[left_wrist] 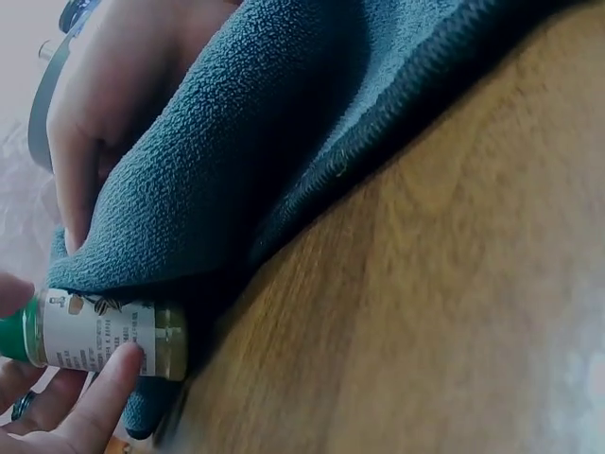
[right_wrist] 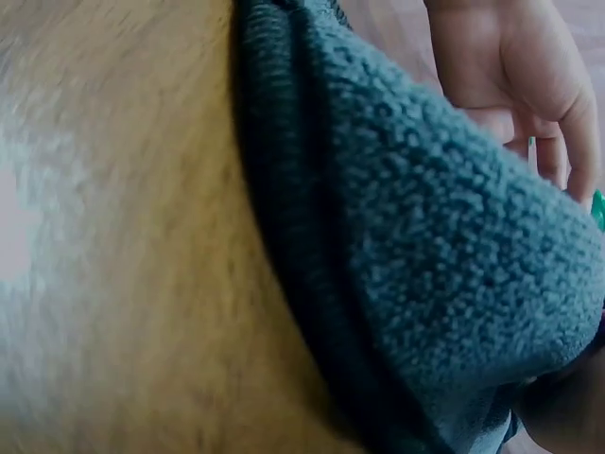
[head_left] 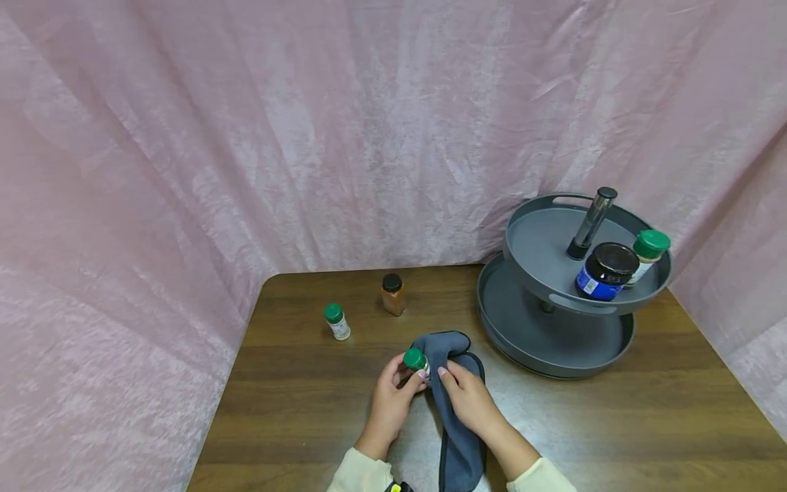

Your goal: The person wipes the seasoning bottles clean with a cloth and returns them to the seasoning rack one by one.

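My left hand (head_left: 389, 404) grips a small spice jar (left_wrist: 99, 333) with a green cap and a white printed label. In the head view its green cap (head_left: 415, 359) points up and to the left. A grey-blue cloth (head_left: 462, 437) with dark stitched edges lies against the jar's side and trails down toward me. My right hand (head_left: 473, 404) pinches this cloth beside the jar. In the right wrist view the cloth (right_wrist: 454, 218) hides most of the jar, and the left hand (right_wrist: 520, 71) shows behind it.
Another green-capped jar (head_left: 337, 323) and a black-capped jar of orange-brown spice (head_left: 393, 295) stand on the wooden table (head_left: 283, 424). At right is a two-tier grey turntable (head_left: 553, 348), with a dark blue-labelled jar (head_left: 605, 272), a green-capped jar (head_left: 650, 247) and a post (head_left: 591, 224).
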Motion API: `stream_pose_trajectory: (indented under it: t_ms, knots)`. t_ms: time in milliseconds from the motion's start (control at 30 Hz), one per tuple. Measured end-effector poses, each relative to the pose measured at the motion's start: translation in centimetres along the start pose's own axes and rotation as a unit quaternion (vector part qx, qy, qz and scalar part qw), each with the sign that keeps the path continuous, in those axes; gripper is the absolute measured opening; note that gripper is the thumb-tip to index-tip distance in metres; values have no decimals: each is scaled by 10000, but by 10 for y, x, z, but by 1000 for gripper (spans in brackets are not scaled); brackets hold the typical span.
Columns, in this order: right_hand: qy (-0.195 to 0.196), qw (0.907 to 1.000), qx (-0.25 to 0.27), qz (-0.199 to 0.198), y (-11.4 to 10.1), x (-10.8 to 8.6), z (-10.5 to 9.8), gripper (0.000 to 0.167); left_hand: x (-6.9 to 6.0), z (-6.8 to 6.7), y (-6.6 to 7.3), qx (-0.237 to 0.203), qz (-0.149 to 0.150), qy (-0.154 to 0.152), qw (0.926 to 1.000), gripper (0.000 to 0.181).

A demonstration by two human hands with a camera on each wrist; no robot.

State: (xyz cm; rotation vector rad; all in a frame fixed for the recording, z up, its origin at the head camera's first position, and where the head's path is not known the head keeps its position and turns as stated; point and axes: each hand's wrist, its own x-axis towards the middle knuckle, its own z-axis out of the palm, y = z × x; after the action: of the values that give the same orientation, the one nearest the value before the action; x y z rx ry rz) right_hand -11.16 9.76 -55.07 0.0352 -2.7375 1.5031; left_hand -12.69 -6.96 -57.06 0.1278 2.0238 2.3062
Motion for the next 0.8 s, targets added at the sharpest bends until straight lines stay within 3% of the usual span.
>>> stream_pose_trajectory:
  t_ms: [167, 300, 467, 700, 800]
  knots:
    - [85, 9996, 272, 70, -2, -5, -1, 25, 2, 2, 0, 141, -14, 52, 9999, 42]
    - [156, 9977, 656, 115, -4, -9, -4, 31, 4, 2, -1, 659, 77, 106, 9977, 42]
    - [344, 9927, 1148, 92, -12, -13, -9, 26, 8, 6, 0, 1188, 298, 3, 9925, 41]
    - [436, 9858, 1589, -325, -30, -17, -19, 28, 10, 14, 1, 1317, 603, -44, 9894, 37]
    - [463, 9853, 1619, -279, -34, -19, -21, 29, 11, 15, 0, 1268, 645, -44, 9898, 38]
